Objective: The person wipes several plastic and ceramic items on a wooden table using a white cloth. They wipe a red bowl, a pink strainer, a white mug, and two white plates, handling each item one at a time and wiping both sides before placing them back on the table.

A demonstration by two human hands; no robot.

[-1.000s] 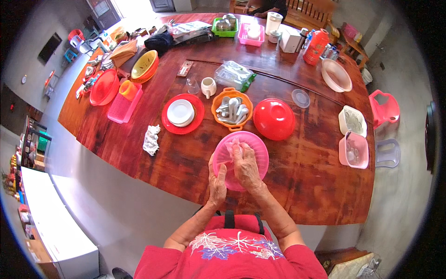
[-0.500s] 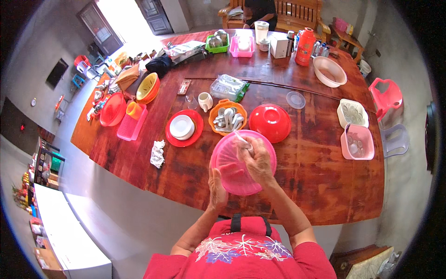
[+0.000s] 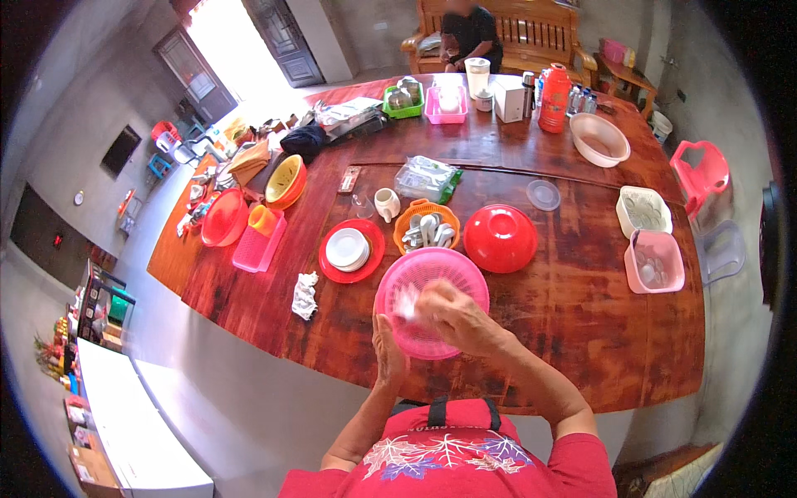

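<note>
Item: round pink plastic colander [image 3: 432, 311] tilted at the near edge of the dark wooden table [image 3: 581, 332], braced by the left hand [image 3: 388, 349] gripping its rim, right hand [image 3: 452, 319] clenched on a white cloth [image 3: 407, 300], apparently mid-wipe; remaining inner surface likely next.

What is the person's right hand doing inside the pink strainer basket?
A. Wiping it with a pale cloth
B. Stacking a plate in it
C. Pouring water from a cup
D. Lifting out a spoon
A: the right hand presses a pale cloth against the inside of the pink strainer basket, while the left hand steadies its near rim.
</note>
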